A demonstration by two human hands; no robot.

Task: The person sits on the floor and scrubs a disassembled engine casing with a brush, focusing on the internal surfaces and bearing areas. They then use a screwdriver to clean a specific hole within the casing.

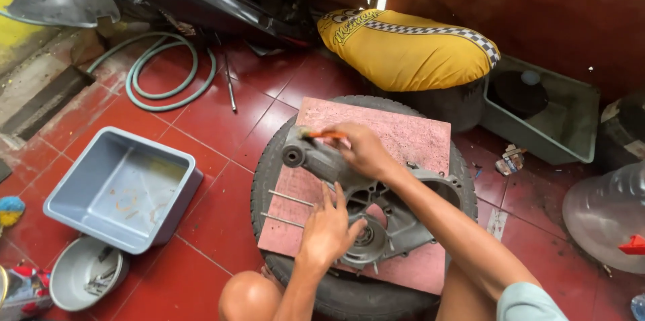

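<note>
The engine casing [366, 210], a grey cast-metal part, is laid on a pink board [410, 136] set across a black tyre [269, 173] on the red tiled floor. It is judged heavy, stiff and possibly greasy; a firm hold would best be taken at its thick rim or tubular end. The left hand [329, 227] is spread flat, fingers open, and pressed on the casing. The right hand [363, 149] is closed around an orange-handled tool [321, 135] at the casing's narrow end. Two thin metal rods [289, 208] are seen lying near the board's left edge. Open floor lies to the left, before a grey plastic tub [124, 190]; the right is crowded by a yellow seat [403, 49] and a clear bottle [605, 217].
</note>
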